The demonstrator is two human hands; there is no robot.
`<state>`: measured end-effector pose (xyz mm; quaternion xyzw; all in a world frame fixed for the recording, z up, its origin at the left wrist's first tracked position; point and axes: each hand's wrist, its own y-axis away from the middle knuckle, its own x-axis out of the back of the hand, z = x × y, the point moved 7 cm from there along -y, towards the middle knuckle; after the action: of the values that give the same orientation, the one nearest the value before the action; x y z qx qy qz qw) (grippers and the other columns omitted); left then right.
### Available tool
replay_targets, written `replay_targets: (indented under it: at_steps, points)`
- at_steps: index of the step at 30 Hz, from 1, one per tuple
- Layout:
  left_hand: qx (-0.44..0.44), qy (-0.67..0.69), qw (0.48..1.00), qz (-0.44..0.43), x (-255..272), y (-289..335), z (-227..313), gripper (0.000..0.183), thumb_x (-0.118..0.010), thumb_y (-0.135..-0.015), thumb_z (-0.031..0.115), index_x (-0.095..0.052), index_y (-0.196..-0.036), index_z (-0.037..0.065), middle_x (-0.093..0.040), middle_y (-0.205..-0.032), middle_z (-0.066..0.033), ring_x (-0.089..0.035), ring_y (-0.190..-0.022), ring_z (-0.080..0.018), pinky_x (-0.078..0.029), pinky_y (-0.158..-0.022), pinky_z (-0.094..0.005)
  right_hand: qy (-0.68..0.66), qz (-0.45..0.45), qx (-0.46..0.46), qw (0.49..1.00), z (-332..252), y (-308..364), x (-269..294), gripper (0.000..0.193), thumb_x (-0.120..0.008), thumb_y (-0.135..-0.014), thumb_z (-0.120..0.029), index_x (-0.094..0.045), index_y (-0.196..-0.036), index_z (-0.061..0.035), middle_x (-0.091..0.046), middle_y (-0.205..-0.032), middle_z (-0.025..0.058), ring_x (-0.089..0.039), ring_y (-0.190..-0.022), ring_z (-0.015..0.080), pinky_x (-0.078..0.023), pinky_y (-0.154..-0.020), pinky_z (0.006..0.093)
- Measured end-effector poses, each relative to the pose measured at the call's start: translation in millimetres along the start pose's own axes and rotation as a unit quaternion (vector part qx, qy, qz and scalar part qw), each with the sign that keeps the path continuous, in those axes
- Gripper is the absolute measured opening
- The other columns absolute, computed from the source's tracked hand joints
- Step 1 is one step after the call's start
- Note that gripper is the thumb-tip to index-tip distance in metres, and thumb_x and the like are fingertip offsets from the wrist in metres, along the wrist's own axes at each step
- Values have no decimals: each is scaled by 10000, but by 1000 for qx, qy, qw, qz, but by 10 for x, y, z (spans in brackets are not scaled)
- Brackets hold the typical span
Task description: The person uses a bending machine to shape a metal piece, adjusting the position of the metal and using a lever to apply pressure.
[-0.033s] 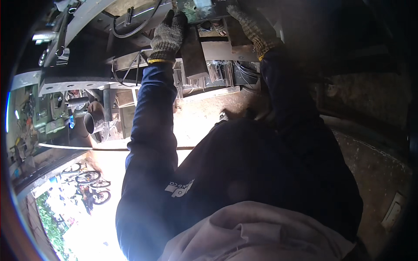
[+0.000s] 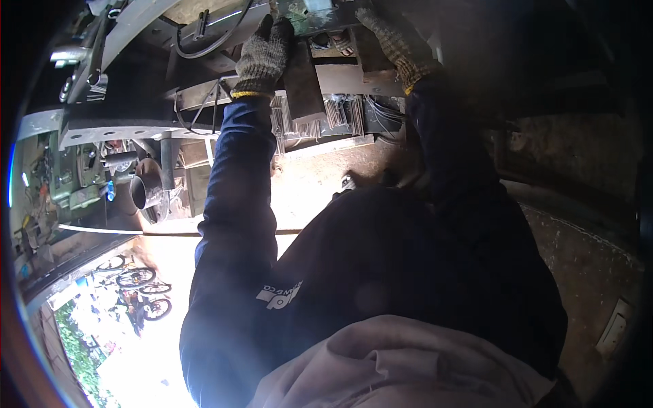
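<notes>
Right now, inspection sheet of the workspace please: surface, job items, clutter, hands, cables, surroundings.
Surface: worn greenish panel at the top edge, partly out of frame.
Job's things: brown slab beside the left hand; second slab beside the right.
Clutter: thin rods in bundles below; large pipe at left.
Hands: left hand and right hand gloved, by the panel; grip unclear.
Cables: dark looped cable, upper left; ends unclear.
Surroundings: two-wheelers outside, lower left; strong glare there.
</notes>
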<state>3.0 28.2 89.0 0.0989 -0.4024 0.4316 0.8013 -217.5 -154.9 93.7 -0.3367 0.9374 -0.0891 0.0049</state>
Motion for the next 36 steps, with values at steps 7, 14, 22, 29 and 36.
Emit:
replay_targets:
  at_steps: [7,14,22,29,36]
  points:
    - [11,-37,999,-34,73,127,356,698,-494,-983,648,-561,-1465,148,-623,-1391,-223,-568,-1300,-433,-433,-1095,-481,-9,-16,-7,1000,180,-96,58,382,-657,-999,-206,-625,-1332,-23,-640,-1309,69,-575,-1214,170,-460,-1053,339]
    - [49,-29,997,-46,98,163,380,783,-449,-956,722,-504,-1515,176,-575,-1452,-217,-522,-1353,-425,-411,-1118,-501,-28,-44,-49,997,320,-162,156,406,-562,-1045,-199,-555,-1402,-6,-575,-1400,81,-522,-1295,162,-418,-1111,327]
    - [35,-4,999,-26,91,202,269,698,-397,-998,679,-546,-1456,174,-659,-1321,-221,-599,-1255,-432,-463,-1047,-545,-33,-65,-119,990,506,-278,203,434,-454,-1099,-192,-476,-1481,14,-501,-1503,94,-462,-1388,153,-370,-1178,313]
    - [-46,32,990,127,115,292,363,506,-509,-993,537,-669,-1194,101,-741,-935,-203,-723,-881,-404,-583,-761,-526,-29,-30,-190,981,538,-285,307,460,-381,-1138,-191,-415,-1545,20,-442,-1583,95,-409,-1461,137,-327,-1227,291]
    - [-57,29,988,143,184,353,417,401,-553,-1008,443,-657,-1221,119,-732,-862,-194,-717,-772,-401,-588,-670,-497,52,-37,-168,984,561,-311,451,488,-455,-1119,-207,-405,-1556,3,-452,-1578,74,-400,-1456,115,-296,-1226,255]
